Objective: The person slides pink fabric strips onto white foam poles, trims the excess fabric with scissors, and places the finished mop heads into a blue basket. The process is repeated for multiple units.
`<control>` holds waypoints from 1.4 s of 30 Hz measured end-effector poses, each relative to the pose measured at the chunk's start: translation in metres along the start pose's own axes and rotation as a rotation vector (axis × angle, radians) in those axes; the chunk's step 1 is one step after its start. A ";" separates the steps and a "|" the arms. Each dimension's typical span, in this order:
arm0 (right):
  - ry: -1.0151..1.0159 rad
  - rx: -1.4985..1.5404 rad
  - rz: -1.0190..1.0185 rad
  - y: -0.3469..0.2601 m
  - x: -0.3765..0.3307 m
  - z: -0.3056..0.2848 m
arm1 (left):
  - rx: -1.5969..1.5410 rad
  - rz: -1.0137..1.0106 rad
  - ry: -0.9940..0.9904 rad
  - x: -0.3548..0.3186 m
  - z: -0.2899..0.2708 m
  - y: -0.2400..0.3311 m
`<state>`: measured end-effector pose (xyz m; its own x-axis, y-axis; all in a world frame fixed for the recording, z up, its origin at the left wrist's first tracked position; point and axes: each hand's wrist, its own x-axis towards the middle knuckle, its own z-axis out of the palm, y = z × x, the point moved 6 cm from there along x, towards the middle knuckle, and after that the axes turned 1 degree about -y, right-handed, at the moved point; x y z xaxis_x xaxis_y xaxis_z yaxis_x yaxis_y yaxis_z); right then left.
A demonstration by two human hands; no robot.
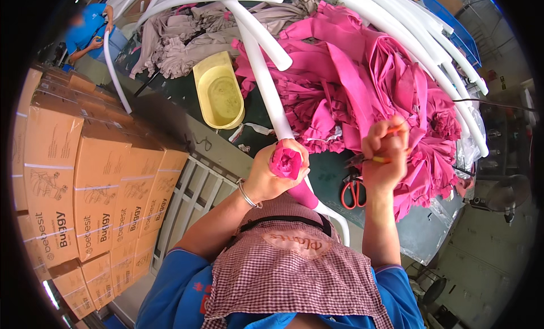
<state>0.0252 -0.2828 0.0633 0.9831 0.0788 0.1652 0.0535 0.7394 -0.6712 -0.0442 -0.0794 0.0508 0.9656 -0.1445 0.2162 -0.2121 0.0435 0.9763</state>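
Observation:
My left hand (277, 171) is wrapped round a pink fabric sleeve (285, 162), whose gathered end pokes up out of the fist. A long white foam tube (265, 85) runs from this hand toward the far side of the table. More pink fabric shows below the hand, beside a curved white tube end (339, 220) near my apron. My right hand (385, 153) is closed round a small hand tool with orange-yellow handles (381, 159); its dark jaws point left, and its exact kind is unclear. Red-handled scissors (352, 193) lie on the table just left of my right wrist.
A heap of pink fabric sleeves (351, 74) covers the table, with greyish fabric (187, 40) farther left. Beside them sits a yellow plastic tub (221, 91). White foam tubes (419, 51) arch along the right. Cardboard boxes (96, 187) stand stacked at left; another person (93, 31) holds a tube.

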 end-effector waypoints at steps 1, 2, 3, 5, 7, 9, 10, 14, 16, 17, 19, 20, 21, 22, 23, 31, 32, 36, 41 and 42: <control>-0.135 0.066 -0.037 -0.014 0.008 0.035 | -0.017 -0.020 0.003 0.000 0.001 -0.001; -0.269 0.128 -0.080 -0.023 0.012 0.067 | -0.036 -0.036 0.000 0.002 0.002 0.000; -0.326 0.141 -0.065 -0.024 0.013 0.089 | -0.033 -0.027 -0.008 0.002 0.003 0.001; -0.431 0.145 -0.016 -0.019 0.013 0.119 | 0.023 -0.073 -0.002 0.002 0.007 0.007; -0.457 0.121 0.027 -0.007 0.013 0.128 | 0.050 -0.083 -0.014 0.002 0.007 0.007; -0.477 0.091 0.107 0.005 0.015 0.130 | 0.042 -0.076 -0.048 -0.001 0.006 0.005; -0.516 0.084 0.132 0.008 0.016 0.133 | 0.038 -0.072 -0.064 -0.003 0.006 0.005; -0.620 0.055 0.187 0.018 0.016 0.141 | -0.032 -0.105 -0.045 -0.005 0.008 0.006; -0.621 0.033 0.180 0.020 0.015 0.144 | -0.039 -0.124 -0.046 -0.008 0.009 0.007; -0.637 0.013 0.195 0.020 0.016 0.145 | -0.042 -0.131 -0.046 -0.008 0.010 0.009; -0.657 0.017 0.226 0.025 0.014 0.147 | -0.050 -0.086 -0.019 -0.007 0.013 0.014; -0.666 0.018 0.241 0.027 0.013 0.149 | -0.054 -0.063 -0.007 -0.006 0.013 0.016; -0.635 0.002 0.252 0.027 0.013 0.149 | -0.038 -0.045 -0.018 -0.005 0.014 0.018; -0.542 0.035 0.252 0.026 0.015 0.149 | -0.022 -0.027 -0.030 -0.005 0.015 0.020; -0.486 0.065 0.244 0.025 0.020 0.149 | -0.002 -0.002 -0.038 -0.002 0.016 0.022; -0.141 -0.109 0.098 -0.021 0.082 0.175 | -0.396 -0.068 -0.226 0.030 0.050 0.029; -0.140 -0.128 0.081 -0.026 0.093 0.177 | -0.437 -0.087 -0.257 0.031 0.057 0.029; -0.136 -0.096 0.006 -0.060 0.144 0.174 | -0.485 -0.242 -0.424 0.009 0.087 0.016; -0.139 -0.187 -0.055 -0.049 0.152 0.131 | -0.384 -0.295 -0.499 -0.038 0.085 -0.022; -0.259 -0.418 -0.163 -0.049 0.141 0.118 | -0.341 -0.251 -0.410 -0.048 0.070 -0.030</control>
<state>0.1407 -0.2286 0.2045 0.8832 0.1874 0.4299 0.3199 0.4294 -0.8445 -0.0947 -0.1429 0.0120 0.8287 -0.5588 0.0317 0.1417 0.2642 0.9540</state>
